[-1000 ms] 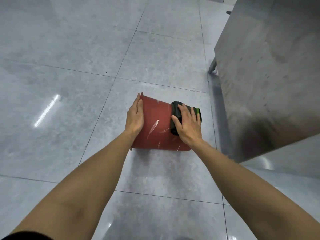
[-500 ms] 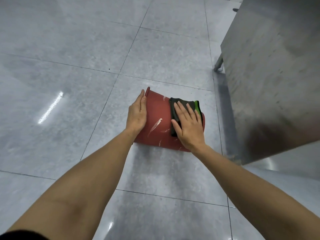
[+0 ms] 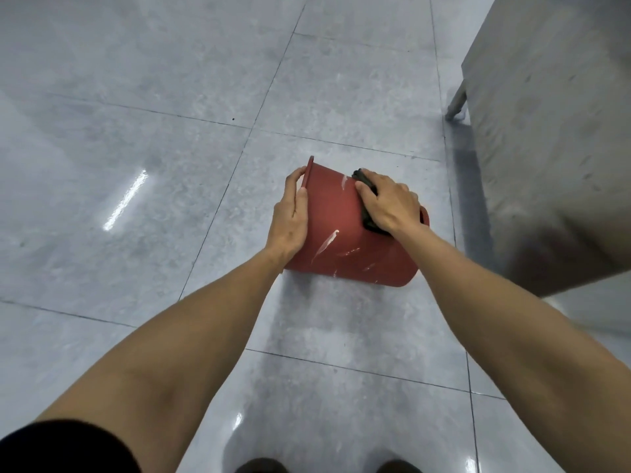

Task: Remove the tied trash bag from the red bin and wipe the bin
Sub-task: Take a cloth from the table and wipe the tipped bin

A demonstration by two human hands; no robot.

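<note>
The red bin (image 3: 341, 227) lies on its side on the grey tiled floor, rim to the left and base to the right, with white scuff marks on its wall. My left hand (image 3: 290, 213) holds it at the rim end, fingers curled over the rim. My right hand (image 3: 387, 203) presses a dark cloth (image 3: 368, 223) against the bin's upper wall near the base; the cloth is mostly hidden under the hand. No trash bag is in view.
A stainless steel cabinet (image 3: 553, 138) stands on the right, its leg (image 3: 456, 104) on the floor behind the bin. My shoes (image 3: 263, 466) show at the bottom edge. Open tiled floor (image 3: 136, 165) stretches to the left and front.
My right hand with the cloth slid up over the bin's far side near the base. My left hand shifted to grip the rim. The bin turned slightly.
</note>
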